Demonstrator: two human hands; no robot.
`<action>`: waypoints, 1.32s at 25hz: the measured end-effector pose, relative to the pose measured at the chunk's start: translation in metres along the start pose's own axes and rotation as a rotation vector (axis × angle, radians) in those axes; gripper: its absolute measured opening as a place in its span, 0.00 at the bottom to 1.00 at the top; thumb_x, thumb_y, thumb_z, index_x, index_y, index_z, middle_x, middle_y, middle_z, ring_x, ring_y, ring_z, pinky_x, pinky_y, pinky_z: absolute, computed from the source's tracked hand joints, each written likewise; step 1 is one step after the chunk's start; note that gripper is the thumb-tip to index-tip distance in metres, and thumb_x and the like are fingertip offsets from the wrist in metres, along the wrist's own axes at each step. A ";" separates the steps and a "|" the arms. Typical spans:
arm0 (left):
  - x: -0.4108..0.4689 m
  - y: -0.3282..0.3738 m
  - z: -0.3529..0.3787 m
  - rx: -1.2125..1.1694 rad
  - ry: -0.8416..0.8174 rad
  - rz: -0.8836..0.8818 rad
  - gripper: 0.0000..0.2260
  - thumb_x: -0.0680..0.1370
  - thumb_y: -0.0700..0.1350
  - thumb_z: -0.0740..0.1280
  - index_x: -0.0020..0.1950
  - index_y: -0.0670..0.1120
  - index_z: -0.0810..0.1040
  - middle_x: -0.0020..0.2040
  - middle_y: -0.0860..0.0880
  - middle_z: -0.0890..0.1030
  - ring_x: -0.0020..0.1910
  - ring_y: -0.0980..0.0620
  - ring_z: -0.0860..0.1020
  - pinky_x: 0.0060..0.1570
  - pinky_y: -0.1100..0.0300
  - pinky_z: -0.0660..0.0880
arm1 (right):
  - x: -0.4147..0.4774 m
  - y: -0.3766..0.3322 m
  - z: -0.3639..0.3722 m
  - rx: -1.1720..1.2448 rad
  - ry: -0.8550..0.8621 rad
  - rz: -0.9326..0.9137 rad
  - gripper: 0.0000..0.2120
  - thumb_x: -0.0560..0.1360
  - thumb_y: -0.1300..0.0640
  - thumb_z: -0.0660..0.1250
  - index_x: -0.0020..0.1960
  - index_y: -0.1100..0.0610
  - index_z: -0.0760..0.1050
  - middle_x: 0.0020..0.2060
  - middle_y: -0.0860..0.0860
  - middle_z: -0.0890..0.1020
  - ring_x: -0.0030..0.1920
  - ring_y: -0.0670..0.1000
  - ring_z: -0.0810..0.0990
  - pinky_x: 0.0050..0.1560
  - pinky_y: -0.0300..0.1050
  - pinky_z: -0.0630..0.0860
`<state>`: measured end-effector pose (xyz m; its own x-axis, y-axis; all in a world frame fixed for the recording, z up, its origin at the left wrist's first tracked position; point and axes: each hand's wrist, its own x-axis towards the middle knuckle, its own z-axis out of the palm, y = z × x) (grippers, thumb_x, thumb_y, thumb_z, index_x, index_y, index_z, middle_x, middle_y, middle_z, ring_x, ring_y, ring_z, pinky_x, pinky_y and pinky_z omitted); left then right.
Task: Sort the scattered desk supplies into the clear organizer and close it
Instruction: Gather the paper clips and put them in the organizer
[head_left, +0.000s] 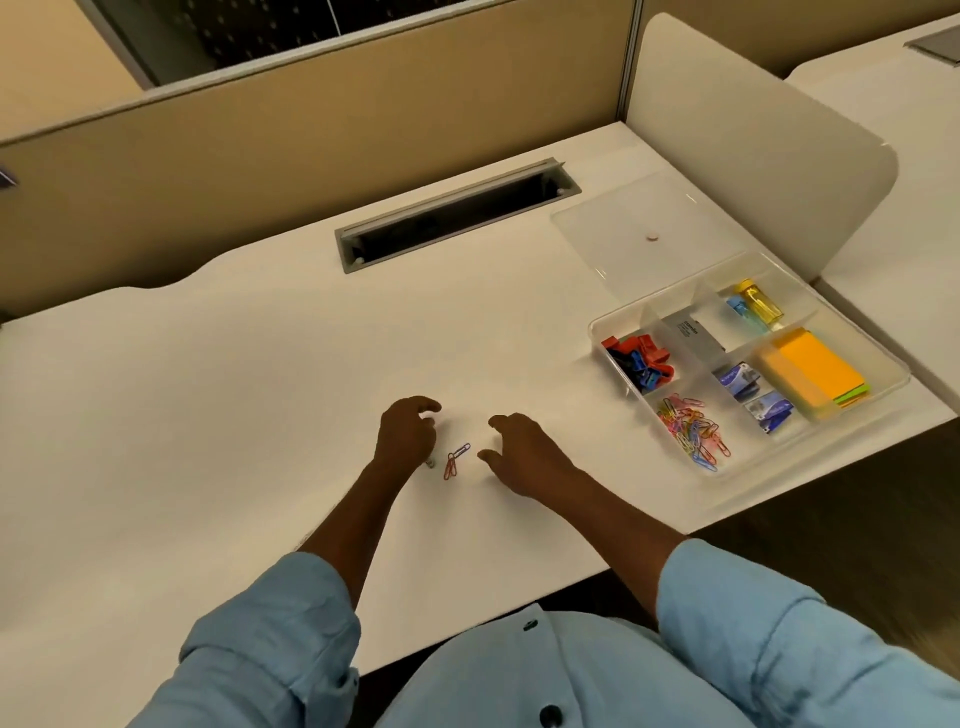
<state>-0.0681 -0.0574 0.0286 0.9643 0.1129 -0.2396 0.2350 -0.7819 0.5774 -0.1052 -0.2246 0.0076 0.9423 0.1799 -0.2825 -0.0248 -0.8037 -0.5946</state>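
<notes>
**Position.** The last loose clips (456, 460), one red and one blue, lie flat on the desk (234, 389) between the two hands, touching neither. A smaller pale item (430, 462), too small to identify, sits just beside the heel of the left hand.

**Hands.** The left hand (408, 431) is beside the clips with its fingers curled inward, thumb and forefinger drawn near each other. Whether it holds anything cannot be told. The right hand (519, 452) is on the other side of them, its fingers loosely bent and spread, gripping nothing.

**Organizer.** The organizer (831, 421) stands at the desk's right edge, well apart from the hands. Its lid (639, 223) is open and lies flat behind it. The near-left compartment already holds a clip pile (693, 428). The other compartments hold binder clips (639, 361), staple boxes (737, 376), sticky notes (813, 369) and a grey box (693, 332).

**Handling, as judged.** The clips are thin wire, very light and stiff, and they lie flush on a smooth surface. A pinch from above is likely to slip. A fingertip pressed on one end to tilt the clip, or a slide towards the other hand, should give a hold. The two overlap, so they may lift together or part midway.

**Progress, as judged.** The sorting is nearly complete. These clips belong with the clip pile, and the lid is not yet closed.
</notes>
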 end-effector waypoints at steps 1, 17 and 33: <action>0.000 -0.012 -0.003 0.027 -0.037 0.047 0.18 0.74 0.30 0.59 0.61 0.42 0.78 0.64 0.43 0.76 0.66 0.47 0.72 0.63 0.63 0.64 | 0.001 -0.004 0.010 -0.019 -0.029 -0.036 0.24 0.78 0.51 0.63 0.72 0.57 0.64 0.69 0.59 0.67 0.70 0.58 0.66 0.68 0.49 0.64; -0.033 -0.102 0.007 0.319 -0.256 0.452 0.36 0.73 0.27 0.48 0.77 0.54 0.51 0.78 0.47 0.41 0.77 0.48 0.40 0.73 0.59 0.44 | -0.003 -0.019 0.057 -0.360 0.064 -0.339 0.20 0.79 0.65 0.51 0.69 0.60 0.68 0.70 0.59 0.67 0.69 0.58 0.64 0.66 0.50 0.65; -0.013 -0.109 -0.009 0.009 -0.087 0.346 0.05 0.75 0.40 0.68 0.45 0.39 0.82 0.43 0.49 0.75 0.46 0.51 0.71 0.42 0.69 0.64 | 0.014 -0.040 0.056 -0.030 0.091 0.046 0.12 0.70 0.69 0.59 0.45 0.60 0.80 0.46 0.57 0.79 0.47 0.55 0.78 0.47 0.46 0.74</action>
<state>-0.1055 0.0324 -0.0242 0.9725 -0.2120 -0.0963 -0.1056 -0.7702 0.6290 -0.1103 -0.1580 -0.0149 0.9670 0.0911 -0.2381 -0.0599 -0.8265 -0.5598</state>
